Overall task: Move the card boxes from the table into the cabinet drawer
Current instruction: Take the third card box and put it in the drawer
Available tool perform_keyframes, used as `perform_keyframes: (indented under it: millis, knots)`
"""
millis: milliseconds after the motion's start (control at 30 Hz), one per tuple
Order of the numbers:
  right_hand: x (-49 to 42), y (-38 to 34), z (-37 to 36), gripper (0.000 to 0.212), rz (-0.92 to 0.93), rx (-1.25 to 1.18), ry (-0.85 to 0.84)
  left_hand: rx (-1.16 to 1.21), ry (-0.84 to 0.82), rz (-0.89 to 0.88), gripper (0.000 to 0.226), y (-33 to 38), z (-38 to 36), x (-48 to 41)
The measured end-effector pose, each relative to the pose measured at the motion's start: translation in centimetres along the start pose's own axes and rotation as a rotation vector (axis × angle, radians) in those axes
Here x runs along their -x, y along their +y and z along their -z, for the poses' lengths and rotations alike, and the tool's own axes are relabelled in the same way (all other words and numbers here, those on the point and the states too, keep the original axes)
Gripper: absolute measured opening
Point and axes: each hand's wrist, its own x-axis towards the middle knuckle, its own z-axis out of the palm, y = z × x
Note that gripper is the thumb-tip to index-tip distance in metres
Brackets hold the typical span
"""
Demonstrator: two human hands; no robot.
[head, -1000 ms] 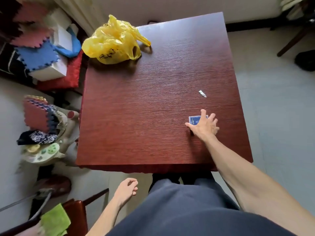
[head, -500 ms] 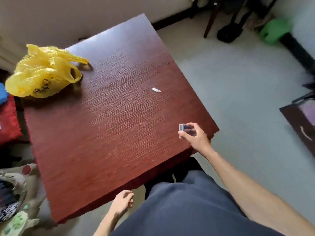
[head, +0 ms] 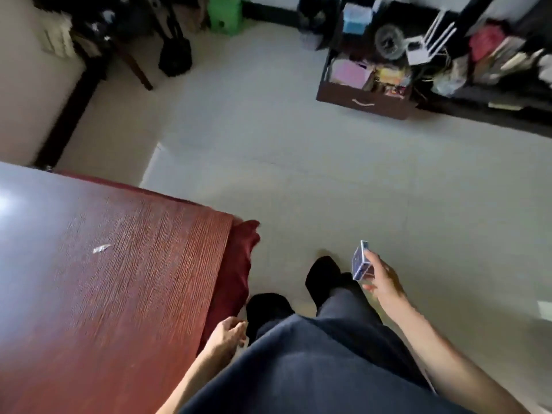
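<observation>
My right hand [head: 385, 279] holds a small blue card box [head: 360, 262] above the floor, to the right of my feet. The red-brown wooden table [head: 104, 279] fills the lower left, and no card box shows on the part in view. My left hand [head: 227, 331] hangs loosely curled beside the table's near corner, with nothing visible in it. Across the room at the upper right, a dark cabinet drawer [head: 366, 101] is pulled out and filled with colourful items.
A small white scrap [head: 101, 248] lies on the table. A low dark cabinet [head: 493, 100] carries clutter, including a white router [head: 424, 46]. A black bag [head: 174, 53] hangs by a chair leg and a green stool [head: 225, 13] stands at the far wall. Pale floor [head: 283, 162] lies between.
My right hand lifted the card box off the table and carried it out past the table's edge. The view has swung right, away from the yellow bag toward the cabinet drawer.
</observation>
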Motion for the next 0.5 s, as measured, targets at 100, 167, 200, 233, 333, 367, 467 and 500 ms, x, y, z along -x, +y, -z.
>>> perform_keyframes:
  millis: [100,167,200,233,333,367,467,500]
  knots:
    - [-1.7,0.9,5.3,0.024,-0.085,-0.196,0.069,-0.038,-0.026,-0.016,0.014,6.4,-1.4,-2.3]
    - [-3.1,1.4,9.1,0.023,-0.124,-0.283,0.097,-0.045,-0.021,-0.054,0.008,11.6,-2.6,-3.9]
    - [-3.8,1.6,11.0,0.019,-0.131,-0.306,0.1,-0.051,-0.004,-0.07,0.008,13.9,-3.2,-4.4]
    - [-4.6,1.4,12.8,0.013,-0.121,-0.32,0.091,-0.042,0.011,-0.073,0.008,16.0,-3.7,-4.9]
    - [-7.3,0.5,16.7,0.014,-0.129,-0.338,0.071,-0.035,0.048,-0.108,0.01,21.9,-5.1,-6.4]
    - [-8.2,-0.2,17.8,0.021,-0.141,-0.341,0.072,-0.068,0.051,-0.116,0.01,23.5,-5.6,-6.7]
    - [-11.1,-3.2,20.1,0.044,-0.14,-0.359,0.09,-0.158,0.048,-0.11,0.01,26.6,-6.9,-7.4]
    - [-12.0,-4.5,20.5,0.046,-0.127,-0.352,0.086,-0.171,0.039,-0.103,0.011,27.5,-7.3,-7.5]
